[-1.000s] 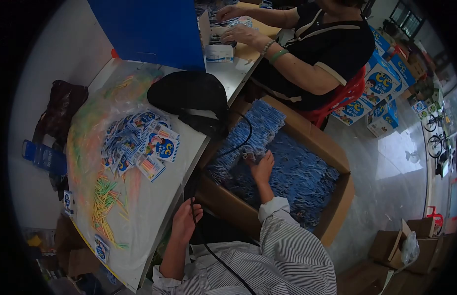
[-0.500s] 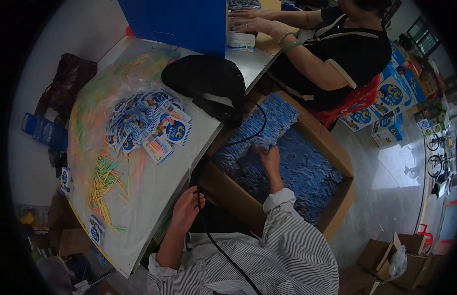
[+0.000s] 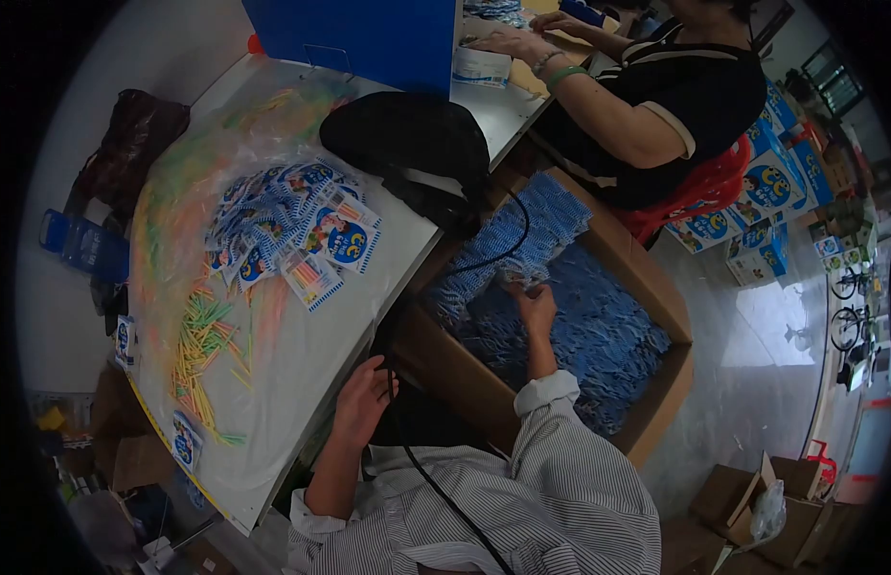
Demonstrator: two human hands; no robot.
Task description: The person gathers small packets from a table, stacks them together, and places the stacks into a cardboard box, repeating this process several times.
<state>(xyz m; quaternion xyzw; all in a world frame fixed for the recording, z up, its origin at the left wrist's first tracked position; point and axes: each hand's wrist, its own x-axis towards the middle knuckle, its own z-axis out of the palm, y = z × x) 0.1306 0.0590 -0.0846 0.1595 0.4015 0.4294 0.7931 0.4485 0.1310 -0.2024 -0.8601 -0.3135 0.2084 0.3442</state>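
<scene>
My right hand is in the cardboard box, its fingers closed at the near edge of a sheet of blue-and-white striped packets. Below that sheet, many more blue packets fill the box; my fingertips are partly hidden. Beside the table's edge, my left hand is held with its fingers loosely bent and apart, near a black cable, with nothing seen in it. On the table lie a pile of filled blue-and-white sachets and loose yellow, green and orange sticks.
A black bag sits at the table's edge near the box. Behind it stands a blue panel. Another person works at the far table on a red chair. Printed cartons are stacked at right.
My view has shifted slightly. My right hand stays at the striped packets with its wrist turned a little. My left hand has hardly moved. The other person's hands have shifted.
</scene>
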